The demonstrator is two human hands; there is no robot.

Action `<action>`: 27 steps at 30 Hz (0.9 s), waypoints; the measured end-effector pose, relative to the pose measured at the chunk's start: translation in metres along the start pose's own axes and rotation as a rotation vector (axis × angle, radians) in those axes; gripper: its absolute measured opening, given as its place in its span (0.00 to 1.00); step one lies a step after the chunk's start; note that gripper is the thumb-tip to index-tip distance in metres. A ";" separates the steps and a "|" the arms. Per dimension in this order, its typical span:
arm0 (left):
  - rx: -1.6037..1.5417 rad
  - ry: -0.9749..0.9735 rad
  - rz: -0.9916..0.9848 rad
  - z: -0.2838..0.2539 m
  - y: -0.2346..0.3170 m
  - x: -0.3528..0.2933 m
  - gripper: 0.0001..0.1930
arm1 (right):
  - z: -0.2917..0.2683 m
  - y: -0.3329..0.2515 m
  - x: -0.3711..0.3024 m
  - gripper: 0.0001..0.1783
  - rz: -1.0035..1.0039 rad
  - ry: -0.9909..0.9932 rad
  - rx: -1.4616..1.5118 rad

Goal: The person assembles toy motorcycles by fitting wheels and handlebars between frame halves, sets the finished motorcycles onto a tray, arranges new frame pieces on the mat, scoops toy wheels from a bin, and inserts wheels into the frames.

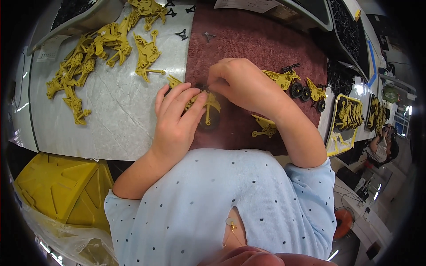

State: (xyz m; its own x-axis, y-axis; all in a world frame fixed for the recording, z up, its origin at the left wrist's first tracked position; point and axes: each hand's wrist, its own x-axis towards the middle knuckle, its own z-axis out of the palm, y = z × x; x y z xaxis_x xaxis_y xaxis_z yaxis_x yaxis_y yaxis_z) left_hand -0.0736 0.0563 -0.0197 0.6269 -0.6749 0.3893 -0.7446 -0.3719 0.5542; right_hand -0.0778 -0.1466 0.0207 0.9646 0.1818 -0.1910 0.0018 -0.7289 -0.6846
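Note:
My left hand [175, 119] lies over a yellow plastic toy motorcycle body [213, 104], its fingers bent round it and holding it on the dark red cloth [253, 40]. A dark wheel [208, 120] shows dimly at the body's near end. Over the far side of that body, my right hand [239, 82] is closed in a pinch. A small dark part sits at its fingertips, too hidden to name. To the right of my hands lie a yellow body [265, 127] and two yellow toy motorcycles with black wheels [284, 80].
Several yellow bodies [117, 42] are heaped on the grey tabletop [111, 115] at left, with small black Y-shaped parts [181, 34] nearby. Bins of black parts [348, 33] stand at the back. A yellow-rimmed tray [332, 133] is at right, a yellow crate [62, 186] at lower left.

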 end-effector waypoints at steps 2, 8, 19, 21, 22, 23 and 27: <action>0.010 -0.011 -0.002 -0.002 0.002 0.004 0.16 | 0.003 0.002 -0.001 0.06 -0.048 0.030 -0.026; 0.079 -0.053 -0.017 -0.008 0.008 0.013 0.15 | 0.003 0.002 -0.005 0.06 0.035 0.018 0.034; -0.035 -0.103 -0.066 -0.009 0.006 0.022 0.15 | 0.013 -0.004 -0.043 0.11 0.176 0.223 0.233; -0.057 -0.100 -0.125 -0.011 0.007 0.023 0.16 | 0.015 -0.004 -0.045 0.14 0.187 0.213 0.285; -0.051 -0.106 -0.120 -0.012 0.007 0.023 0.16 | 0.016 -0.005 -0.045 0.16 0.194 0.193 0.328; 0.003 -0.115 -0.106 -0.013 0.008 0.024 0.18 | 0.017 -0.006 -0.047 0.16 0.194 0.201 0.333; 0.084 -0.249 -0.076 -0.023 0.009 0.027 0.24 | 0.033 -0.009 -0.055 0.23 0.094 0.284 0.249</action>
State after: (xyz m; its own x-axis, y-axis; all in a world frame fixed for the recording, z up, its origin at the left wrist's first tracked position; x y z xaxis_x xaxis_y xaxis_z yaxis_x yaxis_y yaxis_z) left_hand -0.0582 0.0495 0.0133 0.6136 -0.7751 0.1507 -0.7209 -0.4720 0.5074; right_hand -0.1400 -0.1285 0.0141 0.9922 -0.0937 -0.0819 -0.1199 -0.5446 -0.8300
